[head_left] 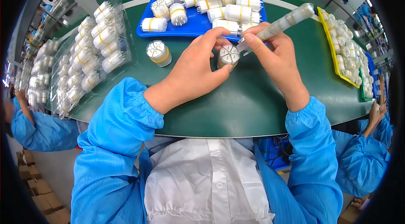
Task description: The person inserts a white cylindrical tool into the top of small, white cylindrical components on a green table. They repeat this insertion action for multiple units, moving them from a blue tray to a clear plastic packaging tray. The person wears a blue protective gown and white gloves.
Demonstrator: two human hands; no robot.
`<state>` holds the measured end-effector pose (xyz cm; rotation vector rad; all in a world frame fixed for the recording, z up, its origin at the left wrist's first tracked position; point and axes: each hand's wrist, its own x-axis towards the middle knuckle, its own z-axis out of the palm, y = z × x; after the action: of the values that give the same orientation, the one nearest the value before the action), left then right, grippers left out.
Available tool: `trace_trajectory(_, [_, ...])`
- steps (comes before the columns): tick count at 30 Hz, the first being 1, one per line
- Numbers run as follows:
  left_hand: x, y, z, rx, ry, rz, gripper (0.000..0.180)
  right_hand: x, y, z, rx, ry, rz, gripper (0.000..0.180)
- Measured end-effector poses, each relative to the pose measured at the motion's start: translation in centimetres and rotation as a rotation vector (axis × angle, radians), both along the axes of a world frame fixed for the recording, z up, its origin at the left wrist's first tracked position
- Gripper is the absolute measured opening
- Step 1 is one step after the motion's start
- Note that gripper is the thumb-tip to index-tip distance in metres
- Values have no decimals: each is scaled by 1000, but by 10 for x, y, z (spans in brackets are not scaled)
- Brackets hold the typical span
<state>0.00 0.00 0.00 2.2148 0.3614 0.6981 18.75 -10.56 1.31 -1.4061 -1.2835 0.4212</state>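
Observation:
My left hand (196,66) is closed round a small white cylinder (229,55) standing on the table. Its top is split into wedge-shaped segments. In my right hand (276,57) is a long, pale, translucent stick-like tool (291,21), slanting up to the right. Thin prongs at its lower end come close to the cylinder's top; whether they touch it I cannot tell. Another white cylinder (159,53) with a yellow band stands upright left of my left hand. Beyond both hands, a blue tray (166,34) holds a heap of similar banded cylinders, several with pins showing.
A clear plastic tray (128,51) of banded cylinders lies on the left of the green table (211,116), with more cylinders (40,72) farther left. At the right is a yellow tray (337,70) of white parts. Co-workers in blue sleeves (44,131) sit on both sides.

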Motion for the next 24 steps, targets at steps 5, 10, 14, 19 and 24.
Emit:
trace_trajectory(5, [3, -1, 1, 40, -33, 6, 66, -6, 0, 2, 33, -115, 29, 18])
trace_trajectory(10, [5, -2, -1, 133, 60, 107, 66, -4, 2, -3, 15, -60, -2, 19])
trace_trajectory(14, [2, 2, -2, -25, -31, -4, 68, 0, 1, 2, 36, 39, -4, 20])
trace_trajectory(19, [4, 1, -2, -22, -13, -39, 67, -1, 1, -1, -1, -37, 18, 21])
trace_trajectory(24, [6, 3, 1, 26, 20, -42, 65, -4, 2, 1, -26, -41, 47, 21])
